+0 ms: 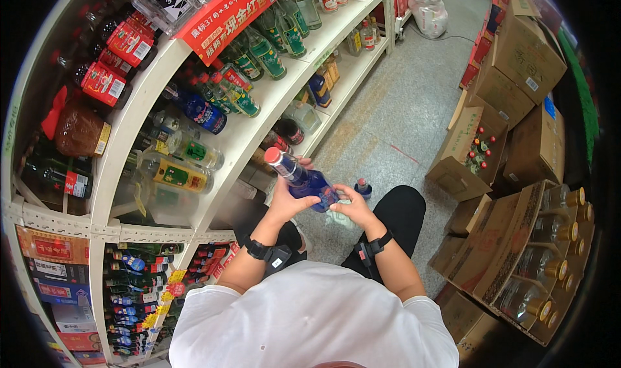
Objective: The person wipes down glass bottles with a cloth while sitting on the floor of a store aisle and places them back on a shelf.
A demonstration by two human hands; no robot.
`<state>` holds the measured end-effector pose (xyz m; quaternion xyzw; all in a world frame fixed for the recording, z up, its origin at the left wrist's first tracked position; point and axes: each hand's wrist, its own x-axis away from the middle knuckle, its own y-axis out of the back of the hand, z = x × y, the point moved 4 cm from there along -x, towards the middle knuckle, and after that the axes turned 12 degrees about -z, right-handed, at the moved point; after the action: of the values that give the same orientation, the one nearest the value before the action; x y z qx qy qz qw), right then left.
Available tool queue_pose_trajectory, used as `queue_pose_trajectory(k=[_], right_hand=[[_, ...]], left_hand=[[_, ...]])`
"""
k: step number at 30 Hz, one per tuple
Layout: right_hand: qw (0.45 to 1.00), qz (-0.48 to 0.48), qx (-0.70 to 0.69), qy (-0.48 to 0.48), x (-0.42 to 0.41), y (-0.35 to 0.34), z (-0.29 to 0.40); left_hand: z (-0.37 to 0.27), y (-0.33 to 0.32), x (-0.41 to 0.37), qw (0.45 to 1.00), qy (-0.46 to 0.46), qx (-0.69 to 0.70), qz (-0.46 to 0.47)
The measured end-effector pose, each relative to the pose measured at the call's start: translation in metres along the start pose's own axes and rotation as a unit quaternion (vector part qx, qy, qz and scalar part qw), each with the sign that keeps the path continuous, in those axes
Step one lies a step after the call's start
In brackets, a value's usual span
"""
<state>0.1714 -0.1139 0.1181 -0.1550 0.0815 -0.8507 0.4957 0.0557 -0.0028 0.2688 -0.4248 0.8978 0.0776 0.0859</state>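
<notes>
A dark blue glass bottle [310, 186] with a red cap is held tilted in front of me, its cap towards the upper left. My left hand [286, 198] grips its side and neck, and my right hand [354, 205] holds it near the base. On the floor beyond my right hand stands a second blue bottle [363, 188] with a reddish cap. A pale crumpled cloth [341, 217] lies on the floor, partly hidden under my right hand.
White metal shelves [271, 118] packed with glass bottles curve along the left. Cardboard boxes [526, 52] are stacked on the right; one open carton [456, 161] holds red-capped bottles, another large gold-capped jars [526, 297]. White sacks [428, 8] stand at the far end.
</notes>
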Motion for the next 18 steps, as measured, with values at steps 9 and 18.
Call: queue_pose_trajectory(k=[9, 18], right_hand=[[0.998, 0.015, 0.052, -0.017, -0.007, -0.005, -0.011], [0.998, -0.006, -0.045, -0.040, -0.004, -0.007, 0.010]], left_hand=[[0.071, 0.021, 0.032, 0.989, 0.146, -0.022, -0.026], [0.039, 0.053, -0.014, 0.987, 0.046, 0.033, -0.148]])
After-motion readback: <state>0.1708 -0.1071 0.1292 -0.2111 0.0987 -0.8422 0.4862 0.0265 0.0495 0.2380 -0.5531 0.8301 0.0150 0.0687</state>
